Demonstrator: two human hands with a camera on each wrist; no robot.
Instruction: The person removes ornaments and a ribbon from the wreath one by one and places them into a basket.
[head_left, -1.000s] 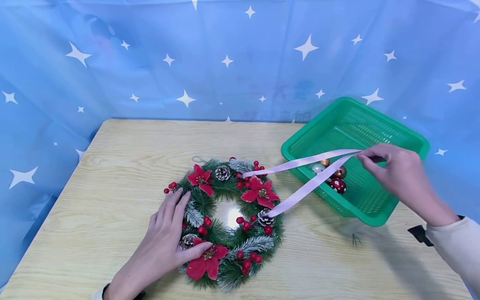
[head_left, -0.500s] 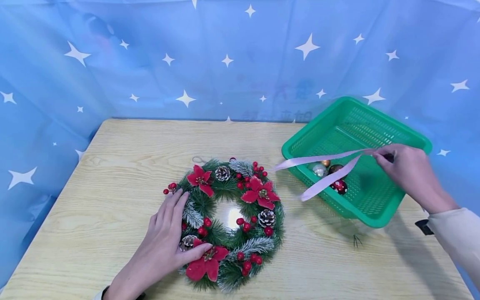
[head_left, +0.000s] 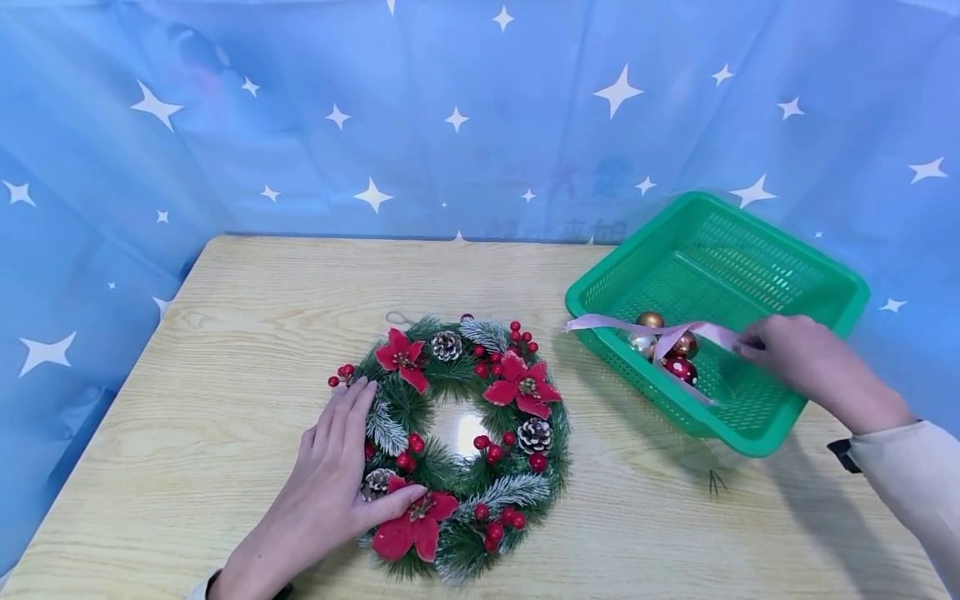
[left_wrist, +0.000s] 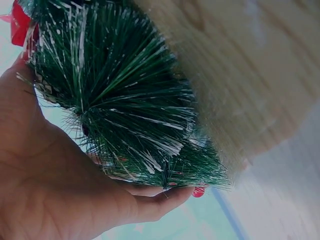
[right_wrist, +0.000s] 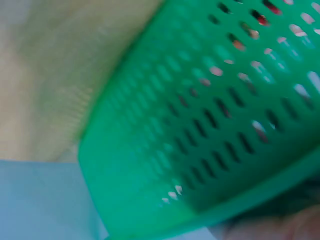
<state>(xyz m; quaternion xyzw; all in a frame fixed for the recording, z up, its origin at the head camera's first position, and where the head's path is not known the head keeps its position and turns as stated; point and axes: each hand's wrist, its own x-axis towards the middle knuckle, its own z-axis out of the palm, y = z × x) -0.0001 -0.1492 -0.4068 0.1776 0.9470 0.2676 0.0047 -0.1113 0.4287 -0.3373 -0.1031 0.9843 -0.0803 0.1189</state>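
A pine wreath [head_left: 487,492] with red poinsettias, berries and pinecones lies flat on the table. My left hand [head_left: 330,467] rests on its left side, thumb on the lower red flower and fingers spread along the outer edge. In the left wrist view the green needles [left_wrist: 115,90] sit between thumb and fingers. My right hand [head_left: 813,358] pinches a pale pink ribbon [head_left: 708,333] over the green basket [head_left: 742,446]. One ribbon end drapes across the basket's left rim; the other hangs down inside over several bauble ornaments [head_left: 684,343]. In the right wrist view blurred fingers [right_wrist: 280,230] show beside the basket.
The basket stands at the table's [head_left: 300,283] back right. A few loose dark needles [head_left: 716,482] lie in front of it. A blue cloth [head_left: 450,67] with white stars hangs behind the table.
My right hand has drawn the ribbon off the wreath, rightward, then lowered it over the basket so that its loose ends droop there. My left hand and the wreath have stayed put.
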